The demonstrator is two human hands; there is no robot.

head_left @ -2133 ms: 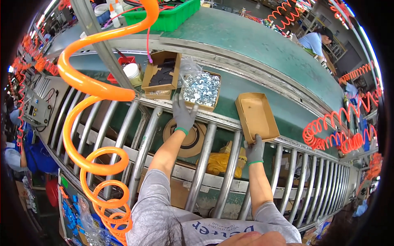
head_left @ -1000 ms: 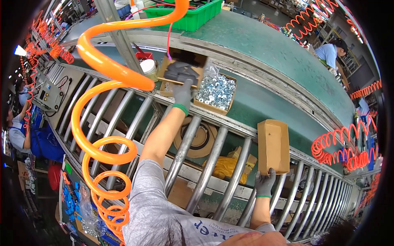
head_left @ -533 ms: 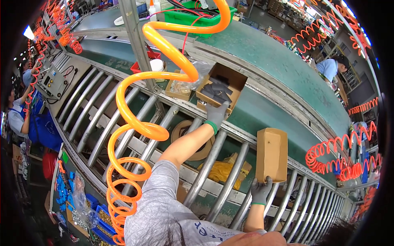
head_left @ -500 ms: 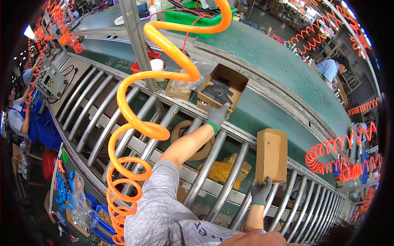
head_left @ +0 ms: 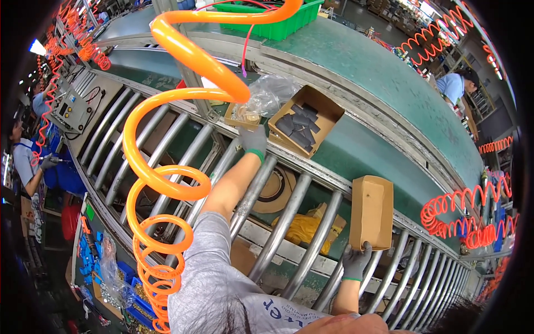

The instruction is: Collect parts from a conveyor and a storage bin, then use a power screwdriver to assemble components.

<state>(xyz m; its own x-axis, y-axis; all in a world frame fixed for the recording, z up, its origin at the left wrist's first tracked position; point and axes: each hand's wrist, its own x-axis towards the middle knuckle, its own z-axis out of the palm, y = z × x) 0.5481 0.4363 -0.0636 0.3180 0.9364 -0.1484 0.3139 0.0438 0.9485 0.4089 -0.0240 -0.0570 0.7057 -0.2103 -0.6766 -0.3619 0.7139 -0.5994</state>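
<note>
My left hand (head_left: 253, 139), in a grey glove with a green cuff, reaches over the steel rollers and grips the near edge of a small cardboard box (head_left: 240, 116) with a clear plastic bag (head_left: 272, 93) on it. Right beside it stands an open cardboard box of dark grey flat pieces (head_left: 303, 125). My right hand (head_left: 356, 260), gloved the same way, holds the near end of a plain brown cardboard box (head_left: 371, 211) that lies across the rollers, its closed side up.
A thick orange coiled air hose (head_left: 167, 167) hangs in front of my left arm. Beyond the roller conveyor (head_left: 289, 222) runs a green belt (head_left: 389, 83) with a green bin (head_left: 278, 25). A tape roll (head_left: 275, 189) and yellow cloth (head_left: 303, 228) lie beneath. Other workers stand left (head_left: 28, 161) and far right (head_left: 453, 86).
My left hand has moved left from the box of dark pieces to the small box with the bag. My right hand still holds the brown box, which has hardly moved.
</note>
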